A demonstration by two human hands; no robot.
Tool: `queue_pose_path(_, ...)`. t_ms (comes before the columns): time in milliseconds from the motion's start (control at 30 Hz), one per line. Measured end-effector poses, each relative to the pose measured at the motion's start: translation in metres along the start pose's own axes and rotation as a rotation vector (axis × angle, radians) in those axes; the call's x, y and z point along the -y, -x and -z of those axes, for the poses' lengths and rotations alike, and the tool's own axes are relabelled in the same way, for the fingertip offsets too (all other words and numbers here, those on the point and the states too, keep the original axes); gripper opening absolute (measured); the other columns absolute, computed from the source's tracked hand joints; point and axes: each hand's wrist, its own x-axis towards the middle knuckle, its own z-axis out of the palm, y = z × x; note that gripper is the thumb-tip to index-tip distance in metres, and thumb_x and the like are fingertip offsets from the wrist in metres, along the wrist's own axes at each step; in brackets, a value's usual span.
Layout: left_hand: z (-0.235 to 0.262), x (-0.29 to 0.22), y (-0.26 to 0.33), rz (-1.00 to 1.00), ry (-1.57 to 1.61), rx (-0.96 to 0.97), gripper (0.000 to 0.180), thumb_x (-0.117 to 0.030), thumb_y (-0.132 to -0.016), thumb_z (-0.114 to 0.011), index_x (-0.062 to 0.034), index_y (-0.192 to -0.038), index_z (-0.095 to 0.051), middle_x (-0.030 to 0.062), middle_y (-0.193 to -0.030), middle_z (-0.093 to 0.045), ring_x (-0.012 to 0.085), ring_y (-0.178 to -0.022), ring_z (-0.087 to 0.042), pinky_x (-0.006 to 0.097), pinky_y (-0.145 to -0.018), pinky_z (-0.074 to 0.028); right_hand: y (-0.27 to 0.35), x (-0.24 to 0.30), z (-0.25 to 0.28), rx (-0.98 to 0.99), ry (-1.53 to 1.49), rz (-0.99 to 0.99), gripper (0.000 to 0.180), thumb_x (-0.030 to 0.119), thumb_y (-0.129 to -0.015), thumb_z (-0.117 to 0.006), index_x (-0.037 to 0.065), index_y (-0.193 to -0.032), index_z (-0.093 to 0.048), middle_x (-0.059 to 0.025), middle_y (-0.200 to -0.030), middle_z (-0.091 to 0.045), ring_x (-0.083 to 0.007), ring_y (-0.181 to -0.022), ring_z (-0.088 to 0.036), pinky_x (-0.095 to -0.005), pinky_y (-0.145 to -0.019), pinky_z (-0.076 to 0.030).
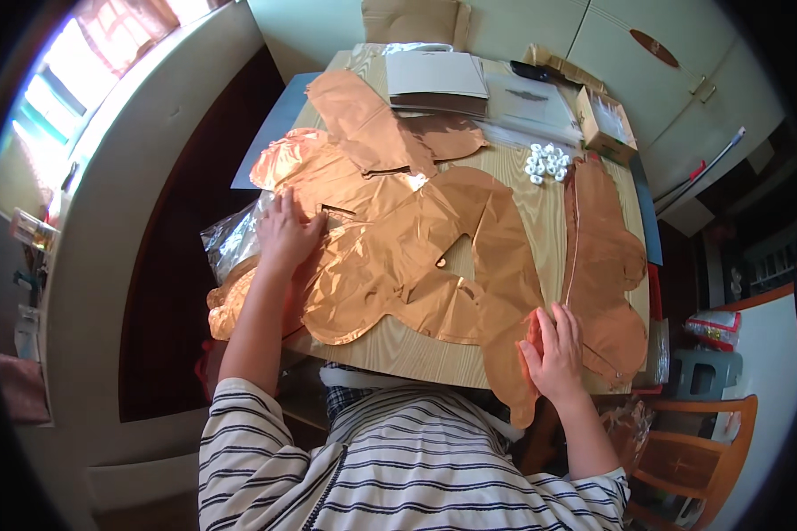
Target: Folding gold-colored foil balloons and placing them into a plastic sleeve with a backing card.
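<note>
Several flat, uninflated copper-coloured foil balloons (416, 239) lie spread over a light wooden table (540, 203). My left hand (285, 232) rests flat with fingers apart on the foil at the table's left side, beside a clear plastic bag (230, 241). My right hand (553, 350) presses on the lower edge of a foil piece (509, 354) that hangs over the table's near edge, thumb against the foil. Another foil balloon (604, 265) lies along the right side of the table.
A heap of small white plastic pieces (546, 163) sits at the back right. Grey cards and clear sleeves (438, 78) and a small cardboard box (605, 124) lie at the far end. A wooden chair (691, 451) stands lower right, white cabinets (673, 80) beyond.
</note>
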Motion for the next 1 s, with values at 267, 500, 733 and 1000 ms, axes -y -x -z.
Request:
queue_pose_path(267, -0.021, 0.017, -0.004, -0.109, 0.092, -0.118, 0.089, -0.059, -0.083, -0.067, -0.0046, -0.150, -0.044, 0.0272, -0.152, -0.043, 0.0457, -0.140, -0.040, 0.055, -0.114, -0.034, -0.010, 0.007, -0.001, -0.026, 0.005, -0.023, 0.059, 0.034, -0.087, -0.073, 0.000, -0.132, -0.055, -0.0246, -0.137, -0.049, -0.0445, -0.129, -0.046, -0.0537, -0.110, -0.036)
queue_pose_path(500, -0.024, 0.011, -0.009, -0.094, 0.059, -0.035, 0.080, -0.056, -0.085, -0.067, -0.0089, -0.147, -0.049, 0.0240, -0.155, -0.041, 0.0442, -0.143, -0.037, 0.057, -0.116, -0.028, -0.013, 0.006, 0.009, -0.111, -0.046, -0.049, 0.050, 0.032, -0.086, -0.074, 0.002, -0.124, -0.059, -0.0210, -0.127, -0.055, -0.0411, -0.118, -0.053, -0.0509, -0.101, -0.043)
queue_pose_path(733, -0.010, -0.044, 0.006, -0.503, 0.368, -0.216, 0.060, -0.029, -0.084, -0.077, -0.0064, -0.136, -0.056, 0.0244, -0.144, -0.048, 0.0450, -0.135, -0.043, 0.053, -0.114, -0.034, -0.107, -0.122, 0.017, -0.358, -0.206, -0.331, 0.018, 0.020, -0.090, -0.073, 0.004, -0.096, -0.067, -0.0148, -0.094, -0.066, -0.0341, -0.091, -0.064, -0.0438, -0.082, -0.052)
queue_pose_path(1000, -0.014, -0.128, 0.080, -0.952, 0.330, 0.238, 0.072, -0.041, -0.085, -0.074, -0.0070, -0.145, -0.051, 0.0231, -0.158, -0.038, 0.0444, -0.148, -0.030, 0.058, -0.121, -0.020, -0.184, -0.183, 0.005, -0.119, -0.017, -0.693, 0.037, 0.042, -0.079, -0.082, 0.011, -0.094, -0.069, -0.0092, -0.100, -0.071, -0.0266, -0.099, -0.068, -0.0394, -0.084, -0.053)
